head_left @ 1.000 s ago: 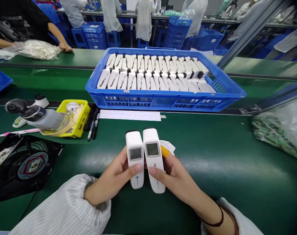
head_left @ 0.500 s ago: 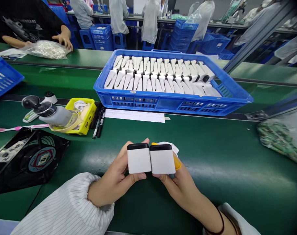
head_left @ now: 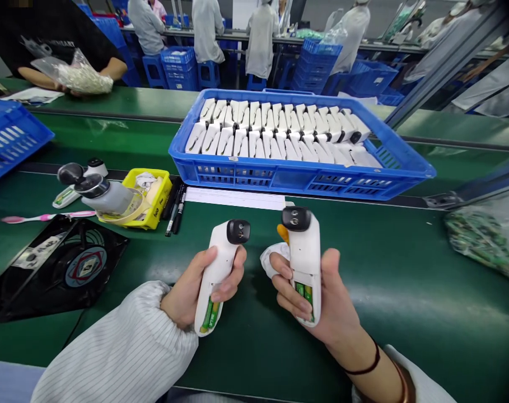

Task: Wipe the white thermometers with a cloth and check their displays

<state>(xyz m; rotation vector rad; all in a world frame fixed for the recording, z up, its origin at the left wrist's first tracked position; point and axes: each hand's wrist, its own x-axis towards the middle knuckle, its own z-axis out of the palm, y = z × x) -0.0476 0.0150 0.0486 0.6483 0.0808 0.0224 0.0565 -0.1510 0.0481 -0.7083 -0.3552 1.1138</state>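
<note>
Your left hand [head_left: 191,291] grips one thermometer [head_left: 219,268], right hand [head_left: 321,296] grips the other thermometer [head_left: 305,263]; both stand lengthwise, black sensor heads far, battery ends near you.

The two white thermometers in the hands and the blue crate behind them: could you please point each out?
left thermometer [head_left: 218,263]: head view, on its white handle.
right thermometer [head_left: 307,252]: head view, on its white body.
blue crate [head_left: 288,180]: head view, on its near wall.

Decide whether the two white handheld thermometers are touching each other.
Apart. The head view shows green table between the left thermometer and the right thermometer.
</note>
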